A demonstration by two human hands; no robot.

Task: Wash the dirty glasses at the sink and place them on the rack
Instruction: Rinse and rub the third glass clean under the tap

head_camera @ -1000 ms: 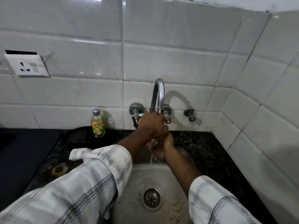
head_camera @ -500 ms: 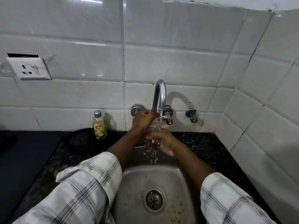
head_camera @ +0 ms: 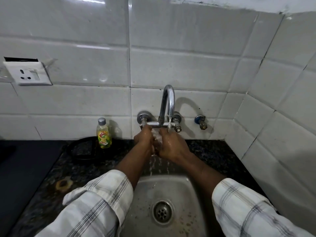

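Note:
A clear glass sits between my two hands, just under the chrome tap, and only a wet sliver of it shows between my fingers. My left hand wraps it from the left and my right hand from the right. Water runs from the spout onto my right hand and drips from both hands into the steel sink below. No rack is in view.
A yellow dish-soap bottle stands on the dark granite counter left of the tap, next to a round black object. A wall socket is at the far left. White tiled walls close in behind and on the right.
My left hand came off the tap handle and joined my right hand around the glass. Water now streams from the spout and drips off my hands.

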